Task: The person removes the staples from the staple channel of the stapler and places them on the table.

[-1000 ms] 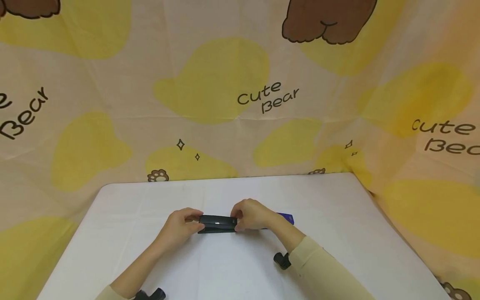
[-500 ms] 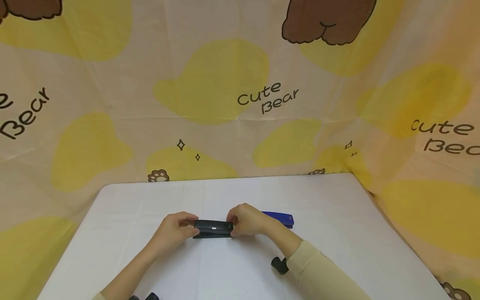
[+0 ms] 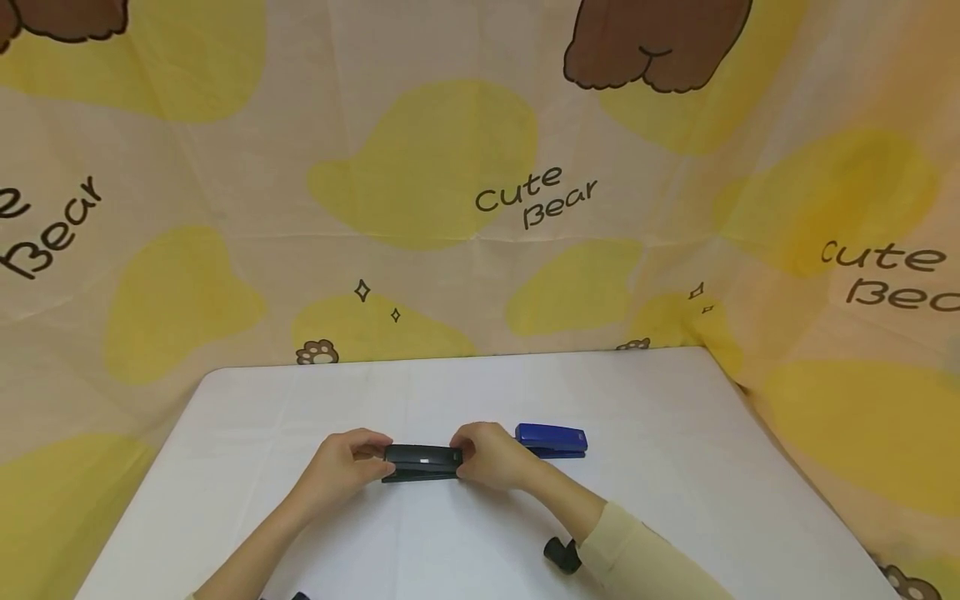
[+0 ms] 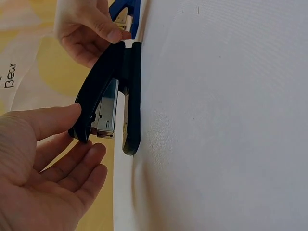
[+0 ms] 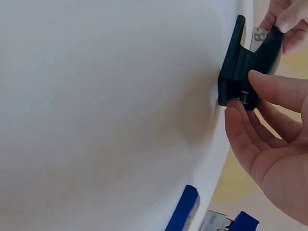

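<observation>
A black stapler [image 3: 423, 460] lies lengthwise across the middle of the white table, its base down on the surface. My left hand [image 3: 347, 462] pinches the top arm at its front end between thumb and fingers. At the hinge end, my right hand [image 3: 491, 457] holds the stapler with thumb and fingertips. In the left wrist view the top arm of the stapler [image 4: 96, 89] stands raised from the base, and the metal staple channel shows between them. A blue stapler [image 3: 552, 440] rests just to the right of my right hand, partly behind it.
The white table [image 3: 637, 400] runs back to a hanging cloth [image 3: 420, 167] with yellow patches and bear prints. A black wrist camera [image 3: 561, 553] sits by the right sleeve, low over the table.
Both hands have drawn the black stapler a little nearer and to the left, keeping hold of its two ends. More of the blue stapler now shows; it has stayed in place.
</observation>
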Action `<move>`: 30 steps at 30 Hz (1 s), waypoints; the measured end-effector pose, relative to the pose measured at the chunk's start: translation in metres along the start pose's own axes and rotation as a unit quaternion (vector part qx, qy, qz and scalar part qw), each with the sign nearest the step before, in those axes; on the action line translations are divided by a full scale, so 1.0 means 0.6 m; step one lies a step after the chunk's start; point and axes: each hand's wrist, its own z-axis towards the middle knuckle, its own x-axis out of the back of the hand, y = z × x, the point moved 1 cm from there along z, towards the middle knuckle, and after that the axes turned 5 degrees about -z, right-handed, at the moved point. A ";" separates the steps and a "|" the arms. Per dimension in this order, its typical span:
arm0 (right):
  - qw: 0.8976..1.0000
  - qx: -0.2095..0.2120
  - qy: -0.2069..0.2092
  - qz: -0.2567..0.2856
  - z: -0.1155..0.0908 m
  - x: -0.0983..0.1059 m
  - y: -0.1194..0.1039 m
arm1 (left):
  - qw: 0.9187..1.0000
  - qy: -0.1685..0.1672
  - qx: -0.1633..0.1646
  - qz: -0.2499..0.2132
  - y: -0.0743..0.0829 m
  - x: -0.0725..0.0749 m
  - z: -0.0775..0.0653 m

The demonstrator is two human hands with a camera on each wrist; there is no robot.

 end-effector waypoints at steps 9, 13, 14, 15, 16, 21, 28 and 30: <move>0.998 -0.017 0.017 0.052 -0.017 -0.012 0.005 | 1.000 -0.007 0.008 -0.010 0.001 0.001 -0.009; 0.998 -0.017 0.016 0.060 -0.023 -0.014 0.006 | 1.000 -0.022 0.003 -0.018 0.002 0.001 -0.011; 0.998 -0.018 0.015 0.062 -0.024 -0.014 0.007 | 0.999 -0.027 0.003 -0.020 0.003 0.001 -0.012; 0.998 -0.017 0.014 0.064 -0.026 -0.014 0.007 | 0.999 -0.031 0.003 -0.022 0.003 0.000 -0.013; 0.998 -0.017 0.013 0.066 -0.028 -0.014 0.008 | 0.999 -0.036 0.003 -0.024 0.003 0.000 -0.014; 0.997 -0.016 0.004 0.069 -0.039 -0.012 0.014 | 0.998 -0.053 0.002 -0.038 0.003 -0.006 -0.017; 0.997 -0.005 -0.007 0.082 -0.056 -0.010 0.026 | 0.996 -0.074 0.002 -0.049 0.008 -0.015 -0.023; 0.996 -0.007 -0.013 0.089 -0.061 -0.009 0.030 | 0.996 -0.078 0.005 -0.048 0.009 -0.019 -0.024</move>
